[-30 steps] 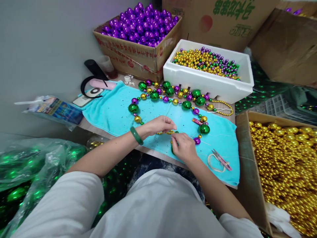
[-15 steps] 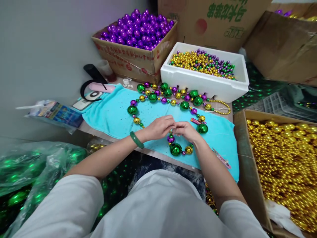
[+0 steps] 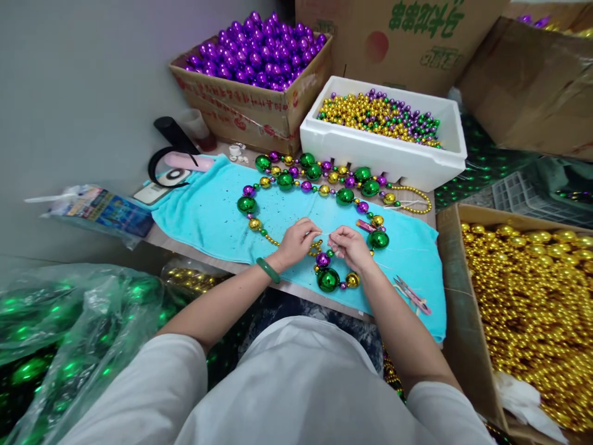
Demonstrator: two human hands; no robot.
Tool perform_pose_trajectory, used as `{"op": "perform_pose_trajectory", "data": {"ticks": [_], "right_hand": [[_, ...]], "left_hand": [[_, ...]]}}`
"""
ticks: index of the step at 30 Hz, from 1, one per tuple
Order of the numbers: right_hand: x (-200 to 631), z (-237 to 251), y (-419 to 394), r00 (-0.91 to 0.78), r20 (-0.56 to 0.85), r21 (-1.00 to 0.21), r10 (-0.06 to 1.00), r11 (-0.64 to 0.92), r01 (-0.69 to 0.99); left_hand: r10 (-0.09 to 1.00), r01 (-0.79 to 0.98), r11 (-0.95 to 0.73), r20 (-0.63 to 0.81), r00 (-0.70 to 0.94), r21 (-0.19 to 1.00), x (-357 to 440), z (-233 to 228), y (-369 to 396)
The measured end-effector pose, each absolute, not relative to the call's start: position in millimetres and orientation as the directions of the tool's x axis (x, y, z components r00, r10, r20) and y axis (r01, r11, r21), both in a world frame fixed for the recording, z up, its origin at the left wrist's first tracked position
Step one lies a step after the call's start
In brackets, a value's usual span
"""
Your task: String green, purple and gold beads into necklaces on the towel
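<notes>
Many purple beads (image 3: 259, 52) heap up in a cardboard box (image 3: 231, 102) in the head view; a white foam box (image 3: 384, 161) beside it holds small mixed beads (image 3: 370, 114) in gold, purple and green. An open carton (image 3: 464, 321) at right carries gold beads (image 3: 532, 321); a plastic bag (image 3: 99, 303) at left covers green spheres (image 3: 30, 371). The bead strand (image 3: 328, 279) curves across a blue towel (image 3: 204, 222) on the tabletop (image 3: 158, 233). Above its near part, the left hand (image 3: 295, 242) and right hand (image 3: 351, 245) each press thumb and forefinger together; whatever they pinch is too small to tell.

Green characters (image 3: 426, 18) mark the back carton (image 3: 345, 46), red print (image 3: 239, 123) the purple-bead box (image 3: 299, 111), none legible.
</notes>
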State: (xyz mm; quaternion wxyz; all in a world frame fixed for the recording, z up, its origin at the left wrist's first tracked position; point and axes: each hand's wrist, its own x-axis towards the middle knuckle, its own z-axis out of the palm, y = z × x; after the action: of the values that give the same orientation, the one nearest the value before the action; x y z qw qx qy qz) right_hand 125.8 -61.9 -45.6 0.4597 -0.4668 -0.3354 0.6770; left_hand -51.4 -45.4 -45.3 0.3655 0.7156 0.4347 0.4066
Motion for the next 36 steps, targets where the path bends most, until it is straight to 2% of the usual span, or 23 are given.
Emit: {"op": "perform_pose_trajectory", "data": {"ticks": [5, 10, 13, 15, 17, 19, 21, 25, 27, 29, 32, 36], "right_hand": [[149, -56, -67, 0.011, -0.44, -0.845, 0.898, -0.409, -0.346], [171, -61, -75, 0.108, -0.419, -0.867, 0.902, -0.362, -0.342], [170, -63, -76, 0.187, -0.378, -0.891, 0.907, -0.302, -0.34], [164, -64, -74, 0.181, -0.366, -0.879, 0.913, -0.275, -0.39], [156, -65, -71, 0.115, -0.369, -0.835, 0.922, -0.274, -0.477], [147, -64, -68, 0.046, -0.367, -0.79, 0.929, -0.285, -0.543], [140, -61, -65, 0.033, -0.353, -0.778, 0.935, -0.274, -0.565], [135, -53, -60, -0.035, -0.352, -0.746, 0.936, -0.302, -0.593], [135, -52, -55, -0.098, -0.418, -0.717, 0.903, -0.394, -0.574], [137, -54, -47, -0.091, -0.5, -0.7, 0.861, -0.464, -0.543], [142, -60, -33, -0.01, -0.564, -0.708, 0.826, -0.49, -0.509], [146, -58, -24, 0.061, -0.569, -0.745, 0.82, -0.482, -0.462]], "left_hand": [[0.978, 0.395, -0.209, 0.188, 0.091, 0.895, -53, -75, -52], [0.988, 0.37, -0.124, 0.079, 0.137, 0.921, -57, -82, -63], [0.983, 0.047, 0.083, -0.089, 0.163, 0.995, -52, -76, -68], [0.963, -0.211, 0.217, -0.174, 0.204, 0.953, -47, -70, -67], [0.943, -0.443, 0.32, -0.234, 0.237, 0.838, -42, -62, -66], [0.918, -0.63, 0.396, -0.305, 0.254, 0.668, -35, -55, -63], [0.898, -0.729, 0.419, -0.365, 0.245, 0.541, -30, -50, -60], [0.893, -0.755, 0.419, -0.381, 0.24, 0.505, -25, -50, -56], [0.893, -0.74, 0.437, -0.343, 0.29, 0.511, -25, -56, -55], [0.884, -0.707, 0.466, -0.302, 0.356, 0.531, -26, -65, -53], [0.871, -0.604, 0.485, -0.283, 0.403, 0.633, -26, -77, -47], [0.881, -0.486, 0.43, -0.234, 0.412, 0.761, -30, -77, -38]]}}
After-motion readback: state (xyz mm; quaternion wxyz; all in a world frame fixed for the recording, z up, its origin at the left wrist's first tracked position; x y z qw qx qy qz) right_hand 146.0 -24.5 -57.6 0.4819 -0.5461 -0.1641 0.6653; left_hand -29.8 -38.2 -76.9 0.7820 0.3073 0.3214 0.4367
